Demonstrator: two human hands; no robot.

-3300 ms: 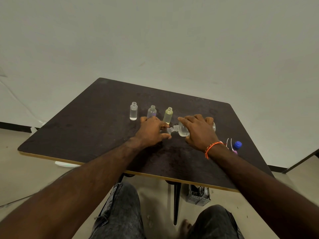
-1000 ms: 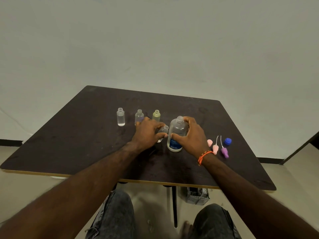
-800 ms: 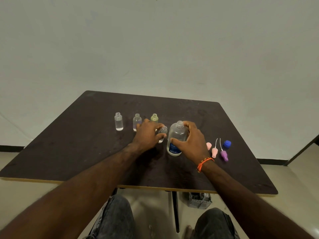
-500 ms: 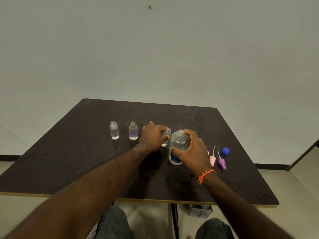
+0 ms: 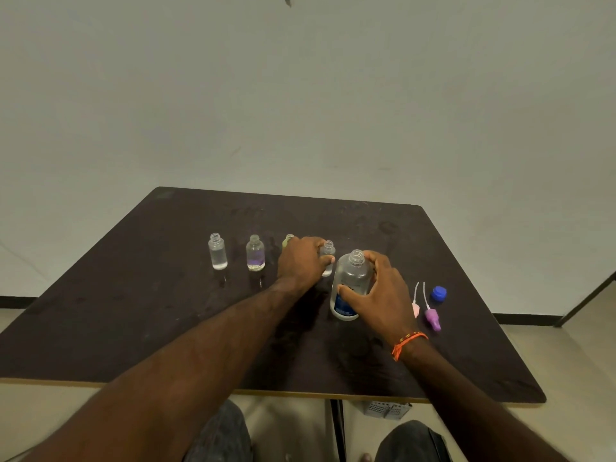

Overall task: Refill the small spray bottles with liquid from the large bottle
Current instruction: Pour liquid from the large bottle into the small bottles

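The large clear bottle (image 5: 350,281) with a blue label stands upright and uncapped on the dark table (image 5: 140,305); my right hand (image 5: 380,293) grips it around the body. My left hand (image 5: 301,261) holds a small clear spray bottle (image 5: 328,255) standing just left of the large one. Further left stand a small clear bottle (image 5: 217,251) and a purple-tinted one (image 5: 255,253), both open-necked. A yellow-green small bottle (image 5: 288,240) peeks out behind my left hand, mostly hidden.
To the right of my right hand lie a pink spray pump (image 5: 415,306), a purple spray pump (image 5: 432,316) and a blue cap (image 5: 438,292). A white wall stands behind the table. My knees show below the near edge.
The large bottle went from lying tipped toward the small bottle to standing upright on the table. My left hand has kept its hold on the small bottle. The camera has tilted upward.
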